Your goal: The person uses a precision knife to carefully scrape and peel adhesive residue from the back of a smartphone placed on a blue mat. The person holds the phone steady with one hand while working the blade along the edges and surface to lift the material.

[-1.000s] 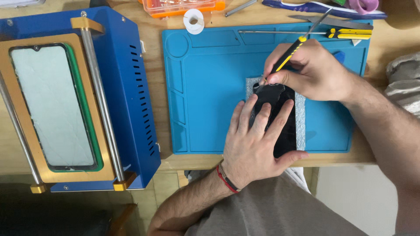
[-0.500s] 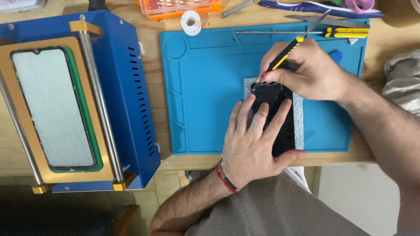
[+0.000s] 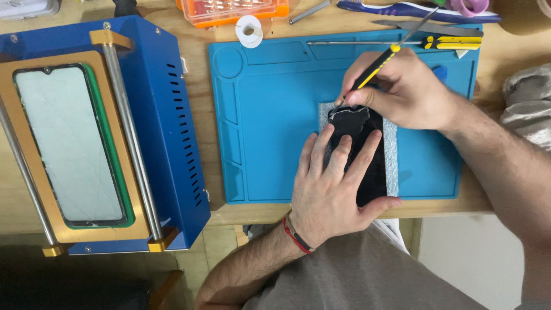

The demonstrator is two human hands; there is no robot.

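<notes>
A black phone (image 3: 367,155) lies on a silvery pad on the blue work mat (image 3: 270,132). My left hand (image 3: 336,189) presses flat on the phone, fingers spread over its lower half, with a red band at the wrist. My right hand (image 3: 402,89) grips a black and yellow tool (image 3: 376,69) like a pen. The tool's tip touches the phone's top left corner, where the surface looks cracked or lifted.
A blue machine (image 3: 155,132) with a gold frame holds a cracked screen glass (image 3: 69,143) at left. Behind the mat lie a white tape roll (image 3: 249,30), an orange parts box (image 3: 232,10), a yellow-handled screwdriver (image 3: 450,42) and tweezers. A grey cloth (image 3: 528,103) sits at right.
My right hand and the tool have shifted slightly at the phone's top corner. My left hand stays pressed on the phone.
</notes>
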